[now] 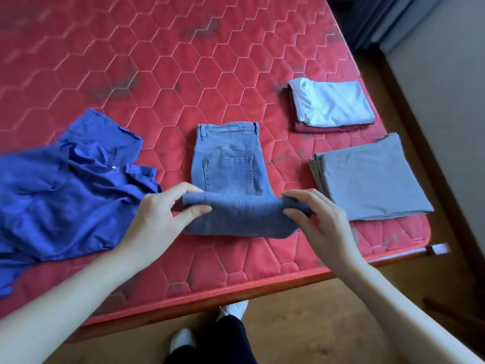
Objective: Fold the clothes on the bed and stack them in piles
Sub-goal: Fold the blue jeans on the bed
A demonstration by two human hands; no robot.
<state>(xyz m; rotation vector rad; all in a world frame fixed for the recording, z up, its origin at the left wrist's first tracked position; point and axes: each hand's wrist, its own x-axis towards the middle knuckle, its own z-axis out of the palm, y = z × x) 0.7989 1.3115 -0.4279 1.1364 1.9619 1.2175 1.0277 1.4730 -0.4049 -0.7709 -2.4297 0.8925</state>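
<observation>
Light blue jeans (228,158) lie on the red mattress (157,61), waistband at the far end. Their near part is doubled over, inside-out fabric showing, and raised off the bed. My left hand (160,214) pinches the left end of that fold between thumb and fingers. My right hand (317,219) pinches the right end the same way. A crumpled bright blue shirt (65,185) lies unfolded to the left, near my left forearm.
At the right a folded grey cloth (372,177) sits near the mattress corner. Behind it a folded pale blue garment (330,103) lies on a dark red one (336,128). The bed's wooden edge and the wooden floor are near me.
</observation>
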